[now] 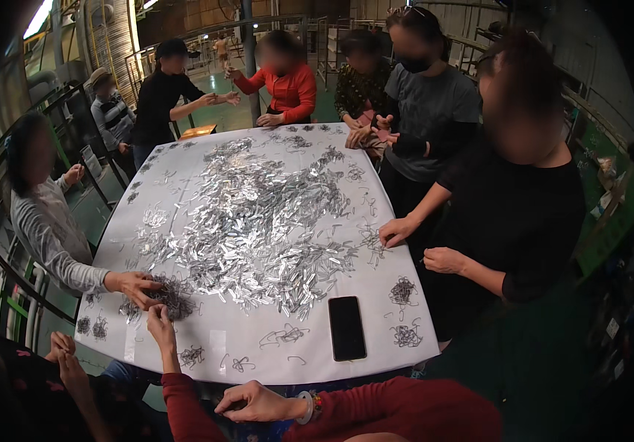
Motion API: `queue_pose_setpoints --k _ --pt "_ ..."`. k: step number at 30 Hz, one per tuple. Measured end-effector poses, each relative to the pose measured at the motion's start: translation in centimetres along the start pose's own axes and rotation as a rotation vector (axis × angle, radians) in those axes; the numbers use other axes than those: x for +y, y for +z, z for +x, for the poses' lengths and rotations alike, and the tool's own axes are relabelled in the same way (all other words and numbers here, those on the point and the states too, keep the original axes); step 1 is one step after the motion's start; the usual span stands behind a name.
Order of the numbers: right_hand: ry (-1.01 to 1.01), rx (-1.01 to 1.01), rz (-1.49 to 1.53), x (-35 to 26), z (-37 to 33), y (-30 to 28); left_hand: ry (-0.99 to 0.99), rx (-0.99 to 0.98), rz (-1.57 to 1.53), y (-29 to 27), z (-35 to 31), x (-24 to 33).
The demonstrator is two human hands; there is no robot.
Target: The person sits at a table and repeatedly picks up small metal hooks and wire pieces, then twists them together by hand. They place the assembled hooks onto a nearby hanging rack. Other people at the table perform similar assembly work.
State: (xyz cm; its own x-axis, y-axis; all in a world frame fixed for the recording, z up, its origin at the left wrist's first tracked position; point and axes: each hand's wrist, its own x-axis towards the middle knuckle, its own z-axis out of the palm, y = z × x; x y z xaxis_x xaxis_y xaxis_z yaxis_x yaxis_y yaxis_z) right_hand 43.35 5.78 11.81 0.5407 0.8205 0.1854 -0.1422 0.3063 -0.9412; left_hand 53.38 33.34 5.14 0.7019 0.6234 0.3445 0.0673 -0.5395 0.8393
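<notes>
My left hand reaches in from the near edge of the white-covered table. Its fingers are bent together beside a dark pile of thin wire hooks; whether they grip a hook is too small to see. Over the same pile, a co-worker's hand in a grey sleeve comes from the left. My right hand, with a pale bangle at the wrist, is curled closed just off the near edge. What its fingers hold, if anything, is hidden.
A heap of shiny metal strips covers the table's middle. Smaller hook piles lie along the edges. A black phone lies near the front right. Several people stand around the table, one in black close on the right.
</notes>
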Motion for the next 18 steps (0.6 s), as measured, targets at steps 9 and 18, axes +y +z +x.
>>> queue_pose_setpoints --k 9,18 --pt "0.034 -0.007 -0.067 -0.9 0.4 -0.5 -0.046 -0.024 -0.248 -4.1 -10.6 10.8" --pt "0.042 0.058 -0.039 -1.4 2.1 0.4 0.107 0.024 -0.159 -10.2 -20.4 16.4"
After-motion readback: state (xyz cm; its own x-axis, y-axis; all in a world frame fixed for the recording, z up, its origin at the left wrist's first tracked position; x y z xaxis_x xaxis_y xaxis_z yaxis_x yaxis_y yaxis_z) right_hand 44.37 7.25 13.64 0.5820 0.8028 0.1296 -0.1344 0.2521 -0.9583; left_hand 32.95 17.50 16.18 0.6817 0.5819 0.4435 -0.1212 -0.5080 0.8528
